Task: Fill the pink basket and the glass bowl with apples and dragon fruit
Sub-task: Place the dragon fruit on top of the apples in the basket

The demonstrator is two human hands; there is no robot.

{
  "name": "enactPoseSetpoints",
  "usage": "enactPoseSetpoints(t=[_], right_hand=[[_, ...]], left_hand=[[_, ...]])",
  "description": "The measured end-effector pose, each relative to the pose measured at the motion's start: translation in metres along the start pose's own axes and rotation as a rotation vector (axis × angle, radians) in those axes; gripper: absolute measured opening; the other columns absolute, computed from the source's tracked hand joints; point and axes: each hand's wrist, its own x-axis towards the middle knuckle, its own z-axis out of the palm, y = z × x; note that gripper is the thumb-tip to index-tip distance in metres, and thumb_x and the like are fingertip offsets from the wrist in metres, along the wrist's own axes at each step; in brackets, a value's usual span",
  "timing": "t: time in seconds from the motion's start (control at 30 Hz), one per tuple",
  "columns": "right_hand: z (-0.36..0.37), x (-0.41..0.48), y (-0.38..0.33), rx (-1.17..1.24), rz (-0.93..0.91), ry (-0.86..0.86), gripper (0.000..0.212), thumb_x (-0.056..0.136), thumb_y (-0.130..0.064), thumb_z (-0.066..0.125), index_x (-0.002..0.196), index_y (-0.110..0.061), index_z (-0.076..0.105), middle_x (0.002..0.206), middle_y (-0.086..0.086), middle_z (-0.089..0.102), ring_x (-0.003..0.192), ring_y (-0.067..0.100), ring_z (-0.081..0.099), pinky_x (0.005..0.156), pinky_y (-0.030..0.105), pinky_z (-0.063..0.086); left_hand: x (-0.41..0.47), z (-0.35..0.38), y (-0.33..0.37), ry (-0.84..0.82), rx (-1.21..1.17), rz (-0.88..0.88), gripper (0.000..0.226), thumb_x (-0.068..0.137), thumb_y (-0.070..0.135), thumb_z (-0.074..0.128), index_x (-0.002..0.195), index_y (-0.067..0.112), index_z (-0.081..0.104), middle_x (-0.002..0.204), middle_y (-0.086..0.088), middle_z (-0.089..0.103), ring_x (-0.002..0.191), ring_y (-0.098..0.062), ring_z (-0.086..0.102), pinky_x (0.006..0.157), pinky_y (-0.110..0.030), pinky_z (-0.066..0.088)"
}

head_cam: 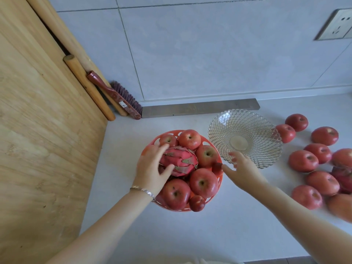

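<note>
The pink basket [221, 180] stands in the middle of the counter, filled with several red apples [203, 182] and a dragon fruit [181, 161] lying on top. My left hand [152, 168] rests on the dragon fruit's left side, fingers curled around it. My right hand [242, 168] hovers with fingers apart between the basket and the near rim of the glass bowl [245, 137], holding nothing. The bowl has nothing in it. More loose apples [302, 161] lie to the right of the bowl, with another dragon fruit [342, 178] partly hidden among them.
A large wooden board [43, 130] leans against the wall on the left, with rolling pins [89, 86] and a red brush [118, 96] beside it. A grey bar [200, 109] lies along the wall behind the bowl. A wall socket [335, 25] sits at upper right.
</note>
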Motion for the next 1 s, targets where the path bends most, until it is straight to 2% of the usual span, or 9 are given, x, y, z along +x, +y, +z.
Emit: enactPoseSetpoints(t=[0.03, 0.1, 0.17, 0.23, 0.37, 0.57, 0.67, 0.83, 1.0], right_hand=[[0.004, -0.001, 0.003, 0.007, 0.091, -0.036, 0.058, 0.086, -0.036, 0.057, 0.132, -0.006, 0.04, 0.115, 0.014, 0.056, 0.107, 0.026, 0.055, 0.094, 0.038, 0.043], [0.012, -0.006, 0.004, 0.142, 0.292, -0.224, 0.064, 0.088, -0.05, 0.048, 0.129, 0.0, 0.041, 0.109, 0.015, 0.058, 0.097, 0.028, 0.061, 0.089, 0.04, 0.05], [0.021, -0.012, -0.001, 0.408, 0.433, -0.405, 0.066, 0.087, -0.058, 0.042, 0.116, 0.001, 0.05, 0.101, 0.017, 0.064, 0.084, 0.027, 0.068, 0.079, 0.038, 0.057], [0.029, -0.014, -0.007, 0.545, 0.455, -0.423, 0.065, 0.086, -0.06, 0.043, 0.111, -0.001, 0.053, 0.092, 0.016, 0.069, 0.077, 0.024, 0.07, 0.072, 0.035, 0.057], [0.039, -0.01, -0.014, 0.616, 0.512, -0.294, 0.059, 0.082, -0.06, 0.047, 0.103, -0.006, 0.052, 0.088, 0.017, 0.067, 0.075, 0.028, 0.067, 0.068, 0.035, 0.056], [0.039, 0.007, -0.017, 0.723, 0.444, -0.166, 0.042, 0.086, -0.052, 0.048, 0.091, -0.011, 0.057, 0.082, 0.011, 0.062, 0.072, 0.027, 0.061, 0.066, 0.032, 0.051], [0.039, 0.024, -0.028, 0.784, 0.419, -0.113, 0.035, 0.086, -0.049, 0.049, 0.088, -0.016, 0.06, 0.086, 0.01, 0.062, 0.078, 0.028, 0.061, 0.069, 0.034, 0.052], [0.044, 0.054, -0.05, 0.875, 0.418, -0.1, 0.044, 0.085, -0.046, 0.052, 0.111, -0.01, 0.055, 0.103, 0.014, 0.061, 0.094, 0.029, 0.063, 0.06, 0.029, 0.055], [0.05, 0.092, -0.076, 0.874, 0.362, -0.09, 0.033, 0.087, -0.041, 0.051, 0.109, -0.016, 0.048, 0.1, 0.006, 0.055, 0.094, 0.026, 0.058, 0.084, 0.038, 0.05]], left_hand=[[-0.004, -0.001, -0.003, 0.126, -0.041, -0.1, 0.056, 0.077, 0.022, 0.063, 0.129, 0.008, 0.047, 0.134, -0.014, 0.049, 0.128, -0.027, 0.042, 0.106, -0.037, 0.032], [-0.014, -0.005, -0.014, 0.226, -0.183, -0.542, 0.062, 0.083, 0.03, 0.059, 0.136, 0.005, 0.036, 0.141, -0.018, 0.04, 0.131, -0.03, 0.037, 0.108, -0.038, 0.029], [-0.023, -0.005, -0.027, 0.052, -0.375, -1.047, 0.067, 0.085, 0.048, 0.052, 0.136, 0.008, 0.034, 0.14, -0.018, 0.041, 0.124, -0.036, 0.044, 0.105, -0.043, 0.035], [-0.03, -0.004, -0.029, -0.172, -0.595, -1.213, 0.061, 0.086, 0.06, 0.039, 0.122, 0.012, 0.047, 0.118, -0.014, 0.057, 0.099, -0.033, 0.059, 0.093, -0.044, 0.043], [-0.031, 0.004, -0.03, -0.247, -0.91, -1.31, 0.043, 0.09, 0.048, 0.04, 0.098, 0.007, 0.052, 0.091, -0.016, 0.061, 0.08, -0.032, 0.061, 0.073, -0.051, 0.047], [-0.022, 0.01, -0.037, -0.187, -1.024, -1.318, 0.019, 0.089, 0.006, 0.034, 0.083, -0.005, 0.049, 0.084, -0.024, 0.059, 0.078, -0.038, 0.059, 0.078, -0.054, 0.045], [-0.006, 0.01, -0.042, -0.152, -1.011, -1.286, 0.015, 0.088, -0.001, 0.032, 0.091, -0.002, 0.046, 0.086, -0.024, 0.059, 0.076, -0.037, 0.06, 0.073, -0.053, 0.048], [0.041, 0.0, -0.06, -0.099, -0.92, -1.188, 0.035, 0.086, -0.006, 0.03, 0.114, 0.009, 0.045, 0.095, -0.022, 0.06, 0.075, -0.037, 0.061, 0.064, -0.047, 0.052], [0.093, -0.007, -0.069, -0.023, -0.878, -1.091, 0.037, 0.092, 0.003, 0.038, 0.126, 0.016, 0.044, 0.127, -0.02, 0.054, 0.081, -0.037, 0.061, 0.071, -0.045, 0.051]])
